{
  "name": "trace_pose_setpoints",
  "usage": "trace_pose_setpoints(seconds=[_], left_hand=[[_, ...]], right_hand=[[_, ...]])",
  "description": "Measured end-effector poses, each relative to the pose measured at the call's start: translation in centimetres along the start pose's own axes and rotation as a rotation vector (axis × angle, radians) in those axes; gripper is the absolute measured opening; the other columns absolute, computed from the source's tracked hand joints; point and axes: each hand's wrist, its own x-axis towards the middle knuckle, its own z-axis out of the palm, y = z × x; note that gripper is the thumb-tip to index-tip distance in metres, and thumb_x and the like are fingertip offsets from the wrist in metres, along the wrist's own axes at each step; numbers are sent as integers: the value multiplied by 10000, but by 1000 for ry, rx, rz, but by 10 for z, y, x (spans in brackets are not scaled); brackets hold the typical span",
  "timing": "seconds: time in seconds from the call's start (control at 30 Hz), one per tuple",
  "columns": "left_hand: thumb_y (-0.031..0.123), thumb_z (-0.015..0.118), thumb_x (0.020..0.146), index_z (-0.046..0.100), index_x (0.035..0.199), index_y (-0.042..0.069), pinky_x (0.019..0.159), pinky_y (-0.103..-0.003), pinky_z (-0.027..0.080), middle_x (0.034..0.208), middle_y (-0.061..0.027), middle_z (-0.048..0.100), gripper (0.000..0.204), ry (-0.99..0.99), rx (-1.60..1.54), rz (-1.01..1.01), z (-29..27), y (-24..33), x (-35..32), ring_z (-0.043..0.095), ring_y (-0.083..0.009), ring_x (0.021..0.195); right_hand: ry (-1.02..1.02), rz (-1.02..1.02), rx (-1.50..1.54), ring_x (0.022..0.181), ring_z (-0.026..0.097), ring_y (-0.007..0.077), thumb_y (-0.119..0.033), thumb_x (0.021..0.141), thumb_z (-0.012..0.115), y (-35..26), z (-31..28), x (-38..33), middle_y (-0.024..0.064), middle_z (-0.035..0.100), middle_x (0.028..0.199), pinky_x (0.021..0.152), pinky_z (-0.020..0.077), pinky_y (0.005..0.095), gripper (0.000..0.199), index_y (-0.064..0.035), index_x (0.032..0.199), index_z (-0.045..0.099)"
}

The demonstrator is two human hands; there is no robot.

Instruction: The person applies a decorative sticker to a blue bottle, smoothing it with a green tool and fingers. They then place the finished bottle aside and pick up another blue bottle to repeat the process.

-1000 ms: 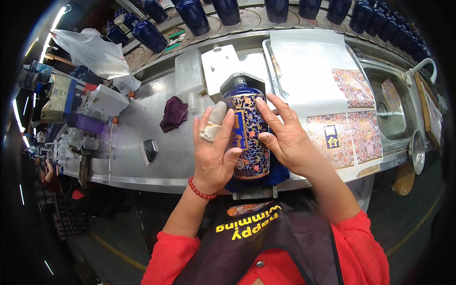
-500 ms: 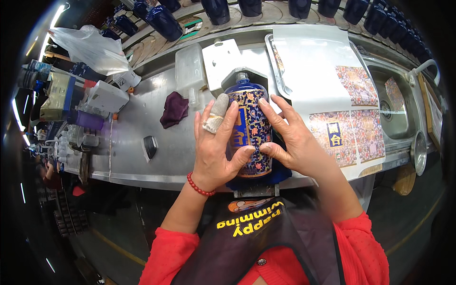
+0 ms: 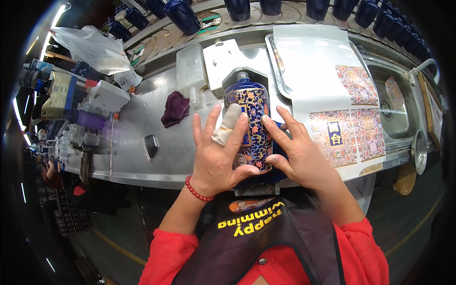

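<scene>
A dark blue bottle (image 3: 243, 87) with a patterned floral label (image 3: 256, 137) lies in front of me, its neck pointing away. My left hand (image 3: 216, 154) rests on the label's left part with its fingers spread. One of its fingers wears a pale grey cloth cover (image 3: 230, 121) bound with a band. My right hand (image 3: 301, 154) is at the bottle's right side, index fingertip and thumb touching the label's edge, the other fingers stretched out. Part of the label's centre panel is hidden under the left fingers. A grey holder (image 3: 259, 78) frames the bottle's neck end.
Printed label sheets (image 3: 327, 102) lie to the right, beside a steel sink (image 3: 401, 121). A dark red cloth (image 3: 175, 109), a small black-and-white block (image 3: 151, 146) and a clear plastic box (image 3: 190, 66) sit on the metal table (image 3: 126, 154). Blue bottles (image 3: 183, 16) stand on a conveyor beyond.
Both hands have slid toward me along the label, the left one also slightly rightward. On the conveyor, the blue bottles have shifted to the right.
</scene>
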Motion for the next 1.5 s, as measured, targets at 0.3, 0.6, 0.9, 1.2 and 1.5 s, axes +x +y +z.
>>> trace_pose_setpoints(seconds=[0.3, 0.6, 0.9, 1.2, 1.5], left_hand=[[705, 406, 973, 615, 1396, 97, 1226, -628, 66, 1344, -131, 657, 769, -92, 12, 176, 0, 46, -17, 443, -335, 1431], [641, 422, 1009, 631, 1378, 105, 1224, -621, 91, 1319, -129, 676, 684, 122, -24, 51, 17, 41, -48, 474, -329, 1401], [680, 506, 958, 465, 1489, -35, 1213, -582, 116, 1461, -270, 512, 891, 196, -194, -75, 7, 20, -23, 393, -477, 1402], [698, 410, 984, 481, 1511, 57, 1182, -651, 80, 1426, -160, 582, 833, 74, -100, -92, -1, -7, 27, 328, -430, 1436], [717, 483, 941, 494, 1488, 21, 1184, -641, 119, 1464, -201, 538, 886, 12, -33, -57, -13, -1, 28, 378, -437, 1413]], right_hand=[[12, 20, -44, 1295, 474, 473, -263, 925, 716, 14, -2, -8, 289, 372, 1538, 1089, 425, 492, 725, -134, 1564, 400], [56, -20, -16, 1287, 475, 479, -310, 966, 671, 17, 4, -16, 284, 386, 1533, 1084, 424, 493, 667, -116, 1551, 418], [98, -66, 4, 1291, 475, 488, -286, 961, 673, -1, -4, 15, 301, 398, 1517, 1092, 420, 491, 638, -148, 1540, 443], [157, -15, 30, 1326, 458, 503, -337, 983, 649, 13, 2, 36, 320, 394, 1516, 1107, 410, 493, 617, -140, 1534, 451], [141, 11, 75, 1321, 464, 495, -352, 988, 639, 22, 0, 38, 306, 420, 1501, 1103, 416, 488, 633, -131, 1544, 431]])
